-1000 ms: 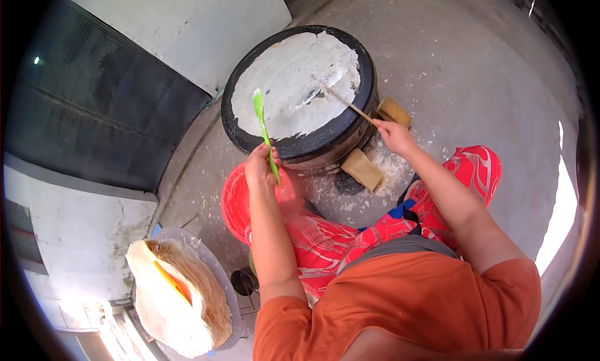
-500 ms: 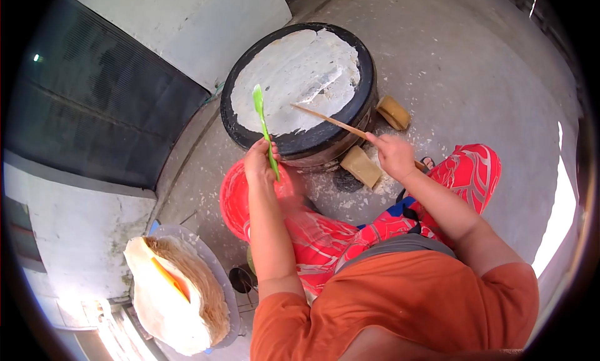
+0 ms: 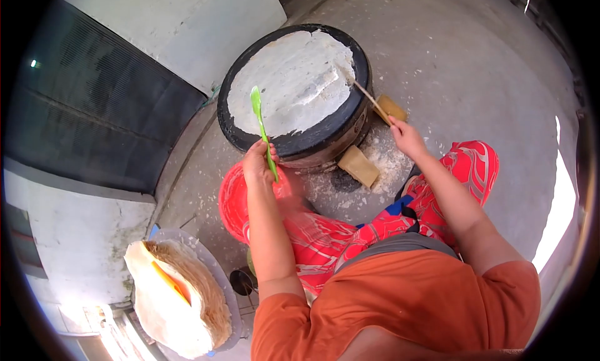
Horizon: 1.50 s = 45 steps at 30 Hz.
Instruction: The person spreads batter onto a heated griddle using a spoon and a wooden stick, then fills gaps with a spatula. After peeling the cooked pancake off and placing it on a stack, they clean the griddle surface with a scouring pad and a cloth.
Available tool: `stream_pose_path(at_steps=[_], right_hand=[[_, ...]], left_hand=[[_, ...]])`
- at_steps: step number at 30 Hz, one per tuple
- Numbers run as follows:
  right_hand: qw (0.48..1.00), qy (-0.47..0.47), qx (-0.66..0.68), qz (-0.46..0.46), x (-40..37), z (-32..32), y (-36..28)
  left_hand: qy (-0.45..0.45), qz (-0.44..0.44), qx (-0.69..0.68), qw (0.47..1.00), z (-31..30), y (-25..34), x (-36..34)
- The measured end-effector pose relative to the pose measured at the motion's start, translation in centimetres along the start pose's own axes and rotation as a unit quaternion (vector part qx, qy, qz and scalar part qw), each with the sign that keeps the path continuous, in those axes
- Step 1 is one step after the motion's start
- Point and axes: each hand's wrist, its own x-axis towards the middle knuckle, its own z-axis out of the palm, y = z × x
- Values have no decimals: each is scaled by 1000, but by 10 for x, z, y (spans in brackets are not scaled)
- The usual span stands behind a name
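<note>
My left hand (image 3: 257, 161) is closed round the handle of a green spatula (image 3: 257, 105), whose white-smeared blade points up in front of the round griddle. My right hand (image 3: 407, 137) grips a thin wooden stick (image 3: 373, 102). The far end of the stick reaches over the right rim of the black griddle (image 3: 245, 131), at the edge of the pale sheet. That thin sheet of batter or flatbread (image 3: 275, 80) covers most of the griddle, with a raised, wrinkled patch right of its middle. Below my left hand is a red bucket (image 3: 232, 205), partly hidden by my arm.
Two tan blocks (image 3: 359, 166) lie by the griddle's base, among pale crumbs on the concrete floor. At lower left, a tall stack of thin flatbreads (image 3: 212, 305) with an orange strip (image 3: 167, 278) on it rests on a pale round tray. A dark cup (image 3: 240, 281) stands beside it.
My right hand has moved up and slightly right, carrying the stick's tip from the middle of the sheet to its right edge. My left hand has stayed almost still with the green spatula.
</note>
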Motion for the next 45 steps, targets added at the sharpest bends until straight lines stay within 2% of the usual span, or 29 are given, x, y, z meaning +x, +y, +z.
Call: stream_pose_path(at_steps=[1, 3, 5, 7, 9, 10, 11, 12, 15, 16, 17, 18, 19, 20, 24, 27, 29, 31, 32, 34, 35, 36, 39, 41, 43, 44, 45], right_hand=[[999, 21, -36, 18, 6, -2, 3], [999, 29, -41, -10, 3, 1, 5], [996, -57, -40, -51, -15, 11, -1], [994, -71, -43, -67, -32, 22, -8], [979, -52, 49, -189, -35, 38, -6], [979, -53, 51, -189, -33, 34, -9], [956, -193, 221, 17, -26, 25, -12], [845, -314, 371, 221, -21, 14, -22], [859, -263, 383, 214, -9, -1, -40], [894, -242, 328, 187, 5, 6, -26], [894, -242, 327, 187, 9, 21, -14], [981, -139, 125, 57, 8, 25, -22], [993, -25, -87, -78, 7, 26, -28], [995, -76, -59, -9, 2, 27, -34], [990, -119, -9, -71, -2, 30, -45], [999, 5, -36, 13, 18, 25, -38], [998, -9, -62, 8, 12, 28, -35], [990, -71, -78, -93, -5, 34, -35], [990, -72, -79, -94, -4, 33, -37], [969, -217, 111, 42, -3, 28, -42], [931, -283, 204, 110, -2, 25, -44], [884, -304, 318, 160, 1, 22, -44], [861, -248, 393, 205, 22, 14, -40], [871, -224, 382, 211, 38, 8, -41], [907, -161, 319, 223, 59, 11, -33], [944, -133, 236, 189, 69, 18, -23], [944, -132, 236, 188, 71, 25, -20]], left_hand=[[-1, 1, 1, 1000, 0, -1, 0], [-3, -3, 5, 1000, -1, 0, -1], [-4, -7, 5, 1000, -1, 1, -1], [-11, 2, -1, 1000, -3, 1, -1], [-7, 3, -6, 1000, -2, 0, 0], [-6, 3, -10, 1000, -1, 1, -1], [-5, 3, -9, 1000, -1, 0, -1], [4, 1, -5, 1000, 0, 0, -2], [3, 1, -1, 1000, 0, 1, -1], [-3, 1, 1, 1000, -2, 0, 0], [-3, 1, -1, 1000, -3, 0, 0], [-3, -1, 0, 1000, -3, 1, 0], [-2, -3, 0, 1000, -3, 1, 1], [-3, -1, -1, 1000, -3, 2, 1], [-6, 5, -8, 1000, -3, 3, -1], [-15, 8, -10, 1000, -5, 3, -1], [-24, 9, -8, 1000, -5, 3, -2], [-15, 13, -3, 1000, -4, 4, -2], [-15, 13, -4, 1000, -4, 4, -2], [-25, 12, -3, 1000, -5, 4, -1], [-24, 12, -3, 1000, -5, 4, -1], [-21, 12, -4, 1000, -5, 3, -2], [-21, 12, -5, 1000, -5, 4, -2], [-24, 12, -5, 1000, -7, 3, -2], [-12, 9, -8, 1000, -7, 4, -1], [-13, 10, -8, 1000, -8, 4, -1], [-10, 12, -7, 1000, -7, 5, -1]])
